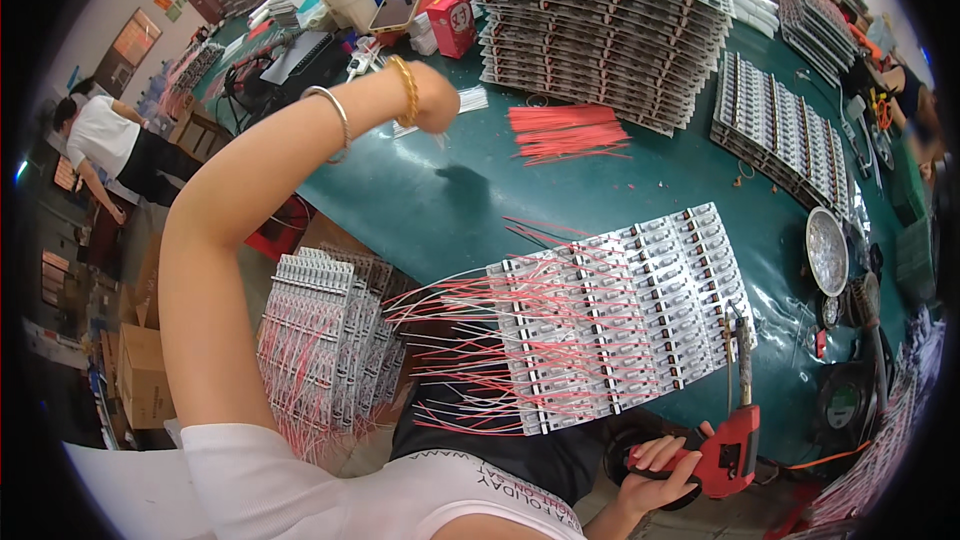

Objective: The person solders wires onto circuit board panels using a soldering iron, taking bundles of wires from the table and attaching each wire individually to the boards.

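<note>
My left hand is raised over the far side of the table, its fingers curled downward and partly hidden. A small, blurred pale bit shows beneath it; I cannot make out what it is. Beside it lies a small bunch of white wires. At the lower right, my right hand grips a red and black soldering gun. The gun's metal tip points up at the right edge of a panel of small circuit boards. Red and white wires trail from the panel's left side.
A bundle of red wires lies on the green table. Tall stacked panels stand behind, with more panels at the right. A round metal dish is at the right. Wired panels are piled at the left; a person stands beyond.
</note>
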